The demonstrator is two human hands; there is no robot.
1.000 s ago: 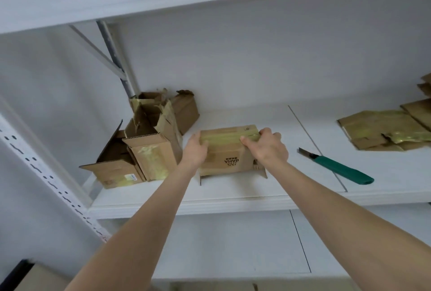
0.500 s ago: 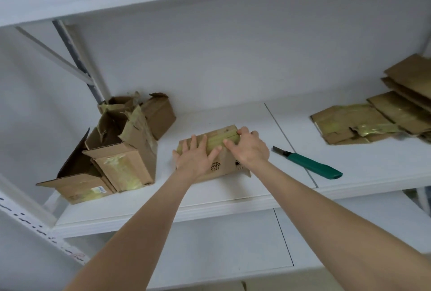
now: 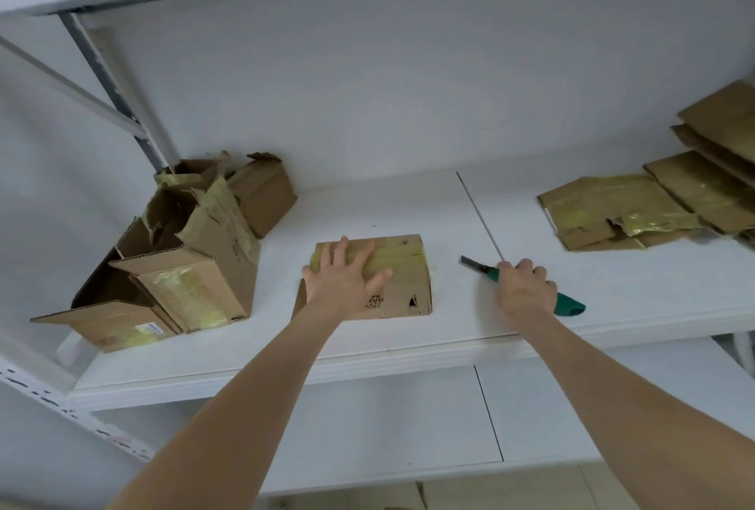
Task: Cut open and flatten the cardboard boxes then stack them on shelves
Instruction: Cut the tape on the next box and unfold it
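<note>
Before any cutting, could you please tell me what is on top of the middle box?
The left hand lies flat on the middle box, fingers spread over yellowish tape; whatever lies under the palm is hidden.

White shelf (image 3: pixel 367 199) in front of me, taped box (image 3: pixel 402 276) at its middle, green-handled knife (image 3: pixel 568 304) just right of that, opened boxes (image 3: pixel 196 276) clustered at my left end, flattened cardboard (image 3: pixel 613 211) piled at the right end.

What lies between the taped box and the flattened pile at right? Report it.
The green-handled utility knife, gripped by the right hand, lies between the taped box and the flattened cardboard pile. Nothing else visible.
</note>
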